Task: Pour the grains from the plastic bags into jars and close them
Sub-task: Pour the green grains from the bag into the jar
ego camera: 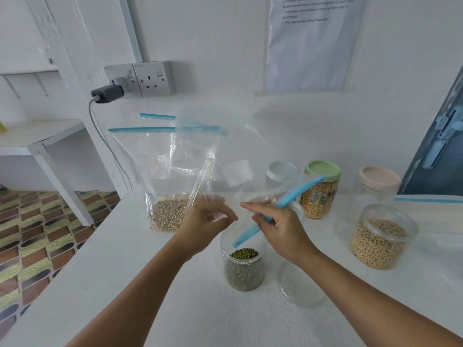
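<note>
I hold an emptied clear zip bag [235, 156] upside down over an open jar of green mung beans [244, 267]. My left hand [208, 219] pinches the plastic on one side and my right hand [278, 226] grips the bag's blue zip strip, which hangs at the jar's mouth. Behind my left hand, a second clear bag [160, 171] with pale grains in its bottom leans upright. An empty open jar [299, 284] stands just right of the mung bean jar, partly behind my right forearm.
At the right stands an open jar of soybeans [380, 241]. Along the back are a green-lidded jar of corn kernels [319, 194], a white-lidded jar [281, 175] and a pink-lidded jar [378, 184]. The white table's left edge [82, 249] drops to tiled floor. A wall socket with charger [107, 92] is behind.
</note>
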Action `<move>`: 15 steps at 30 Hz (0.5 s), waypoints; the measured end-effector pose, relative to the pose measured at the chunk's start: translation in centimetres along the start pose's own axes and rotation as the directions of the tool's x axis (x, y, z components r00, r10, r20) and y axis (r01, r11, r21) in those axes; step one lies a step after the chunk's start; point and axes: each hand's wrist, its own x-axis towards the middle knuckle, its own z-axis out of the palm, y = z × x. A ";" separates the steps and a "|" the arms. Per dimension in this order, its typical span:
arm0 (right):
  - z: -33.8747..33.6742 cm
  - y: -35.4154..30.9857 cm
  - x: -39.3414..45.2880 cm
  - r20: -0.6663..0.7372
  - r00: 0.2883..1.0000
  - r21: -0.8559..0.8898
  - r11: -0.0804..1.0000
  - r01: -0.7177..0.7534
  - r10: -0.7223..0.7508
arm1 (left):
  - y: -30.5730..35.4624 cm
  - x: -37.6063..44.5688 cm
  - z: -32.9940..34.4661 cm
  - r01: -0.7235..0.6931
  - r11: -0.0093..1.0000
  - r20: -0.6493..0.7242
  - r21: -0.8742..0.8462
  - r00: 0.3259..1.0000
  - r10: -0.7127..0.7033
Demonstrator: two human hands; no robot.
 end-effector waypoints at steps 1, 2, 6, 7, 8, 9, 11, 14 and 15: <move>-0.1 0.0 0.0 0.010 1.000 -0.008 1.000 0.007 -0.007 | 0.3 0.0 -0.1 0.064 0.989 -0.003 -0.135 0.998 -0.065; -0.1 0.1 -0.2 0.024 1.000 -0.010 1.000 0.016 -0.016 | 0.5 0.2 -0.4 0.102 0.957 0.002 -0.272 0.994 -0.106; -0.2 0.2 -0.4 0.051 0.998 -0.003 1.000 0.027 -0.027 | 1.3 1.9 -1.9 0.145 0.796 0.058 -0.588 0.989 -0.138; -0.3 0.2 -0.4 0.052 0.998 -0.015 0.999 0.037 -0.036 | 1.5 2.4 -2.2 0.143 0.772 0.045 -0.620 0.988 -0.147; -0.4 0.2 -0.4 0.060 0.997 -0.035 0.998 0.052 -0.050 | 1.7 2.8 -2.4 0.129 0.743 0.023 -0.657 0.988 -0.152; -0.4 0.2 -0.5 0.070 0.996 -0.053 0.996 0.065 -0.061 | 1.9 3.2 -2.6 0.112 0.706 0.001 -0.700 0.988 -0.156; -0.6 0.1 -0.5 0.075 0.994 -0.067 0.995 0.079 -0.074 | 2.6 3.5 -2.7 0.081 0.637 -0.025 -0.767 0.987 -0.156; -0.7 0.2 -0.3 0.019 0.994 -0.081 0.991 0.111 -0.109 | 3.2 3.5 -2.9 0.015 0.594 -0.090 -0.804 0.985 -0.147; -0.7 0.3 -0.3 0.000 0.993 -0.079 0.990 0.116 -0.117 | 3.3 3.6 -3.0 -0.002 0.579 -0.108 -0.815 0.983 -0.149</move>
